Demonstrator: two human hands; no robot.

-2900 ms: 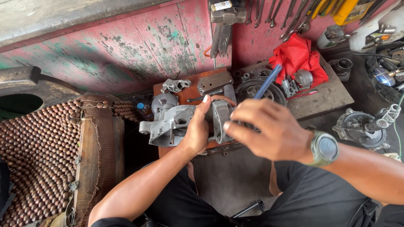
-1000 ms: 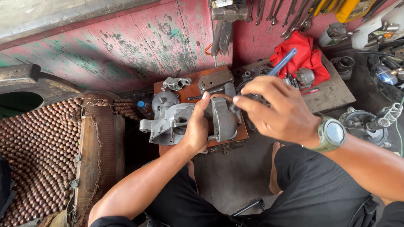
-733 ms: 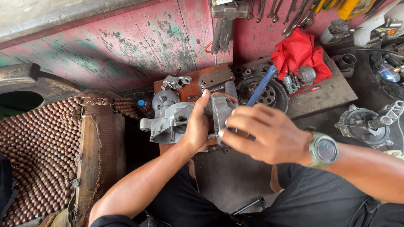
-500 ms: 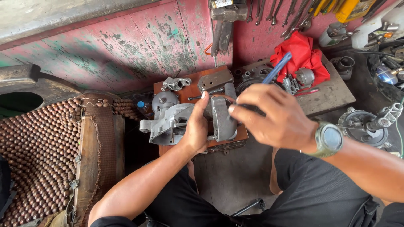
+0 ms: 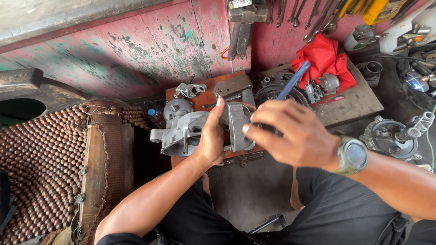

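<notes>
A grey cast-metal machine housing (image 5: 181, 131) lies on a reddish-brown board (image 5: 204, 97) in front of me. My left hand (image 5: 212, 136) clasps the middle of the housing, thumb up against its round end piece (image 5: 238, 124). My right hand (image 5: 290, 134), with a watch on the wrist, is shut on a blue-handled tool (image 5: 293, 81) whose handle sticks up and to the right; its tip is hidden behind my fingers at the end piece.
A red cloth (image 5: 324, 61) with small metal parts lies on a wooden block to the right. Wrenches hang on the peeling red wall (image 5: 136, 50). A beaded seat mat (image 5: 41, 168) is at left, a round metal assembly (image 5: 390, 136) at right.
My right hand has rocked the blue-handled tool back and forth over the end piece, swinging the handle up and down. My left hand and the housing have stayed put.
</notes>
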